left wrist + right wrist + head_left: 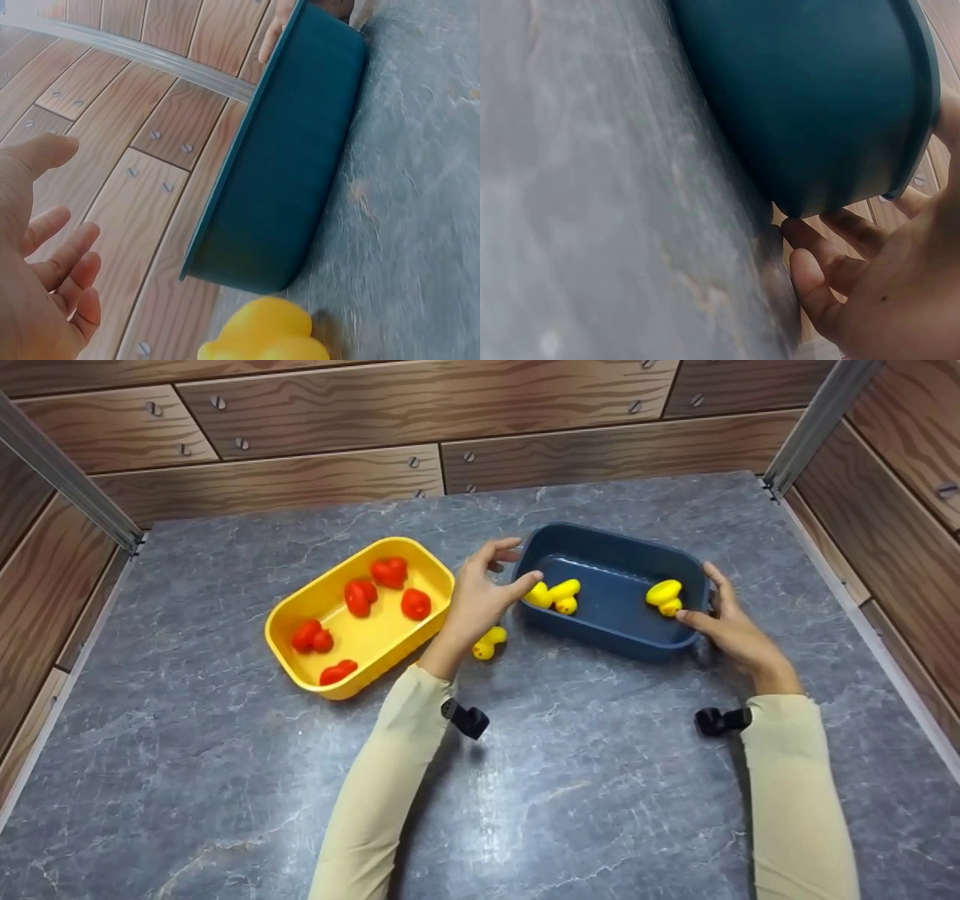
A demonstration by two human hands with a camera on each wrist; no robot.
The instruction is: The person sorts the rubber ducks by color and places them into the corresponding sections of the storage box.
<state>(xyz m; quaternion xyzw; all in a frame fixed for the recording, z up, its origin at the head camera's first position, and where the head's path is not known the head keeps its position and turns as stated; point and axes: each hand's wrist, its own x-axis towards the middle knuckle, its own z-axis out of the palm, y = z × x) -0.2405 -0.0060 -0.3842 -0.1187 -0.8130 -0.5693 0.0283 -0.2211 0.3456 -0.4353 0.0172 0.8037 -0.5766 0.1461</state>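
A dark blue plastic bin [615, 639] stands on the grey tabletop. My right hand [735, 637] grips its right end, thumb over the rim and fingers against the outer wall in the right wrist view. My left hand [478, 596] hovers by the bin's left end with its fingers spread and nothing in them; a gap to the bin shows in the left wrist view. Inside the bin, yellow toy ducks [565, 592] lie at the left, partly hidden by the rim and thumb, and another yellow duck [664, 594] at the right. One duck [489, 643] lies outside, beneath my left wrist.
To the left stands a yellow bin [289, 664] holding several small red toys [360, 597], angled close to my left forearm. Wood-patterned panels [315, 405] and metal corner posts [814, 424] enclose the marbled tabletop [570, 810] at the back and sides.
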